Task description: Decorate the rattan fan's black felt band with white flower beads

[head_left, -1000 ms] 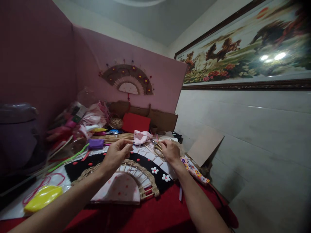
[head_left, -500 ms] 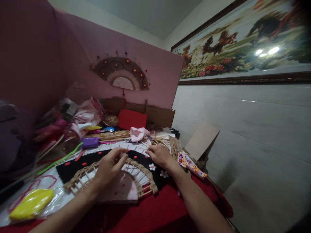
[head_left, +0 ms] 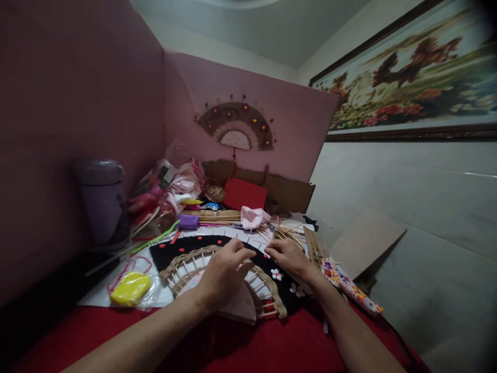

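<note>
A half-round fan (head_left: 248, 243) lies on the table, with a black band carrying red dots and white flowers, a woven twine rim (head_left: 190, 257) over thin sticks, and a pale dotted half-disc (head_left: 236, 305) at its base. Over the middle of the fan is my left hand (head_left: 227, 272), its fingers curled and thumb near the index finger; whatever they hold is too small to make out. My right hand (head_left: 291, 257) rests at the band's right part with fingertips pinched close to a red dot, their contents hidden. A white flower (head_left: 276, 274) sits just below that hand.
Left lie a yellow clay packet (head_left: 131, 288), a purple packet (head_left: 188, 221) and a green strip (head_left: 157, 237). Behind are bundled sticks (head_left: 213, 216), pink cloth (head_left: 253, 218) and a red card (head_left: 245, 194). A flower-patterned glue gun (head_left: 351, 286) lies right; a purple cup (head_left: 103, 204) stands left.
The view has swung left, so everything sits further right. My left hand has turned a little, its fingers pointing more to the right; my right hand stays by the black band.
</note>
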A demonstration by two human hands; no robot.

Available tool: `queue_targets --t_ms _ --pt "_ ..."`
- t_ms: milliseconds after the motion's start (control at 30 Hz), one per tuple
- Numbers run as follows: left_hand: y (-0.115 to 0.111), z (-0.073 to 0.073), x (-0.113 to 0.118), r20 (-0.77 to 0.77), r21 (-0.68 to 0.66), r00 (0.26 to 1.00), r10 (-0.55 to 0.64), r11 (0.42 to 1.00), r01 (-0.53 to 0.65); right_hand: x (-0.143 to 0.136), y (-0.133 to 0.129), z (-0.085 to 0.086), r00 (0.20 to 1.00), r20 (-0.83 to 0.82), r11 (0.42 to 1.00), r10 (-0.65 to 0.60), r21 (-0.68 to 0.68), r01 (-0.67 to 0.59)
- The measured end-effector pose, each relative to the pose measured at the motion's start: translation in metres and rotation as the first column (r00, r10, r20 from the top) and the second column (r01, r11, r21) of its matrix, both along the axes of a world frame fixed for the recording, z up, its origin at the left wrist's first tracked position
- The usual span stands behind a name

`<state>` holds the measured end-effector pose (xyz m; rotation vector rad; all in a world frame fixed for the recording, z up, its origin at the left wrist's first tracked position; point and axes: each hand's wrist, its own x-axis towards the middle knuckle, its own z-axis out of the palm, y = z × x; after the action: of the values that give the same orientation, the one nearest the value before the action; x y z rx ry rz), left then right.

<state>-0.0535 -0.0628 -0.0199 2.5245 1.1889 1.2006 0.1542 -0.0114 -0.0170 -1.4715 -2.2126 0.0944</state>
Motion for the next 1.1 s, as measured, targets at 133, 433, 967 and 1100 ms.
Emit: queue_targets --t_ms 133,433,967,1100 --pt "0.001 -0.002 0.000 0.050 -0.046 0.998 0.029 0.999 -0.026 -0.001 0.000 0.000 0.999 -0.041 0.999 0.033 -0.029 -0.034" --pt "0.003 0.004 -0.002 0.427 -0.262 0.904 -0.007 0.956 0.132 -0.001 -0.005 0.005 0.999 0.011 0.998 -0.043 0.053 0.043" --pt "0.020 0.010 -0.008 0.824 -0.482 0.557 0.104 0.646 0.592 -0.015 -0.024 0.016 0.922 -0.242 0.919 0.304 0.330 -0.216" --pt "0.014 0.010 -0.005 0.872 -0.465 0.471 0.135 0.526 0.712 -0.023 -0.035 0.018 0.853 -0.281 0.875 0.440 0.349 -0.337"
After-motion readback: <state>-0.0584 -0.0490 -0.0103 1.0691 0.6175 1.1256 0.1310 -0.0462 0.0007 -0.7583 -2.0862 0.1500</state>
